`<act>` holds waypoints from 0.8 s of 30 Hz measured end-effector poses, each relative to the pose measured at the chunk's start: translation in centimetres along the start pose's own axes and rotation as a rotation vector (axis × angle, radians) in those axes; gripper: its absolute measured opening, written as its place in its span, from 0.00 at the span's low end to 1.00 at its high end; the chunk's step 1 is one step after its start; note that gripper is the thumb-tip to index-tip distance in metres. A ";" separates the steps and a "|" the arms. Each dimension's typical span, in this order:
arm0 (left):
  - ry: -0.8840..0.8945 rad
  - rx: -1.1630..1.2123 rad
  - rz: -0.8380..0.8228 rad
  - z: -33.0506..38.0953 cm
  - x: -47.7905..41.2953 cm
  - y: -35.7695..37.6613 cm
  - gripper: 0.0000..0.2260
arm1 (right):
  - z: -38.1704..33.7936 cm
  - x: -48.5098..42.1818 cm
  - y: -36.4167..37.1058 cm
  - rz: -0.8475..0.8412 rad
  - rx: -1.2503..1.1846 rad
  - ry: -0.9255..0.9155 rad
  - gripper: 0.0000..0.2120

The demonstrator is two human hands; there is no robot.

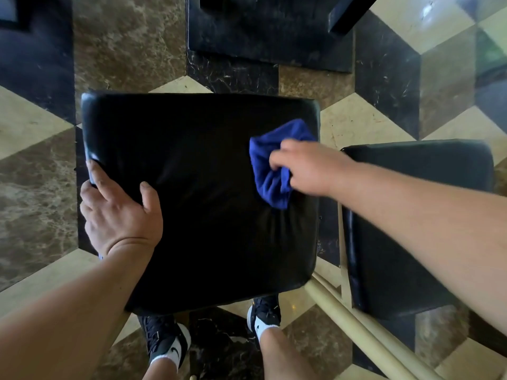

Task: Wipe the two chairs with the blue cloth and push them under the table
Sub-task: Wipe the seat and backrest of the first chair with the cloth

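While the right hand [307, 167] clenches a bunched blue cloth [277, 163], the fabric spills out past the fingers toward the middle of the seat and presses on the right part of a square black leather-like chair cushion [192, 201], close to its right edge. The left hand [120, 215] grips the cushion's left edge, thumb lying on top and fingers wrapped over the side. A second black cushioned chair [411, 229] stands just beside the first on the right, with pale cream-coloured frame rails [356, 319] visible between them. Beneath lies a polished marble floor [41, 187] of brown, cream and black geometric tiles; a black table base [269, 31] stands beyond the first chair. Two black-and-white sneakers [167, 341] show below the cushion.
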State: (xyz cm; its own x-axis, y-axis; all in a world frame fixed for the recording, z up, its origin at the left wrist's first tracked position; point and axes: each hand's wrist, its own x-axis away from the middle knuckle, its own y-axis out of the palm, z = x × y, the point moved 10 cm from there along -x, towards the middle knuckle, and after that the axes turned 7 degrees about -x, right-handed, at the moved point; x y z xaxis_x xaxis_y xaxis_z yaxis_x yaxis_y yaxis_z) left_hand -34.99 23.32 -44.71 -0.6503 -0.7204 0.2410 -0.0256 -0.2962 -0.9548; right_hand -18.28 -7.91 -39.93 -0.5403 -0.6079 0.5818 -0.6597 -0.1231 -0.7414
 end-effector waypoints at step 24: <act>-0.019 -0.034 -0.020 0.0 -0.1 0.1 0.40 | -3.5 10.7 11.8 -0.467 -0.013 0.011 0.13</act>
State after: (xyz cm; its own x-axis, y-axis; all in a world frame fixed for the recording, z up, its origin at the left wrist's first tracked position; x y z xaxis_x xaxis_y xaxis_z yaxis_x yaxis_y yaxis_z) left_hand -34.94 23.36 -44.83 -0.6348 -0.7265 0.2629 -0.0648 -0.2890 -0.9551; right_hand -33.72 -13.12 -41.29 -0.1897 -0.4815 0.8557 -0.8403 -0.3712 -0.3952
